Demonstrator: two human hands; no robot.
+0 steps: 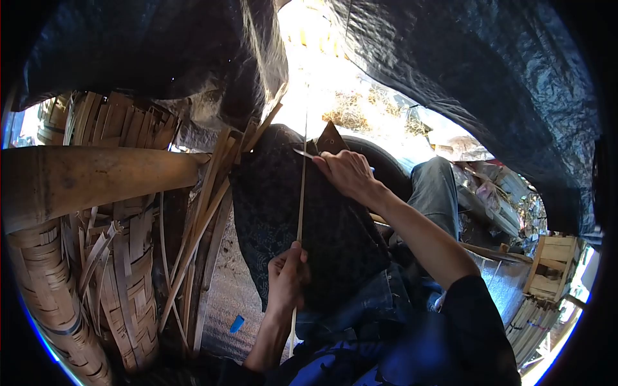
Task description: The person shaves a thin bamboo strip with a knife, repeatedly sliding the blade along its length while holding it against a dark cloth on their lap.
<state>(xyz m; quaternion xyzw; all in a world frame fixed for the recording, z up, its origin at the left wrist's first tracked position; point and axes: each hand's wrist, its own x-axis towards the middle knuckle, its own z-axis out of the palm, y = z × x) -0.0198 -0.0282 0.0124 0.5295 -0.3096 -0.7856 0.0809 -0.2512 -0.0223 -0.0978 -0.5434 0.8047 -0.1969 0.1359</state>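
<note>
A long thin bamboo strip (301, 206) runs upright over a dark patterned cloth (341, 238) that covers my lap. My left hand (286, 276) is closed around the strip's lower part, and its tail shows below the wrist. Higher up, my right hand (347, 171) grips a knife, its handle hidden in the fingers. The knife's short curved blade (302, 153) points left and lies against or very close to the strip. Bright light washes out the strip's far end.
At left, a thick bamboo pole (103, 179) juts in above woven bamboo rolls (55, 289) and loose slats (193, 257). Dark plastic sheeting (450, 64) hangs overhead. A wooden crate (552, 265) stands at right. A blue scrap (237, 323) lies on the floor.
</note>
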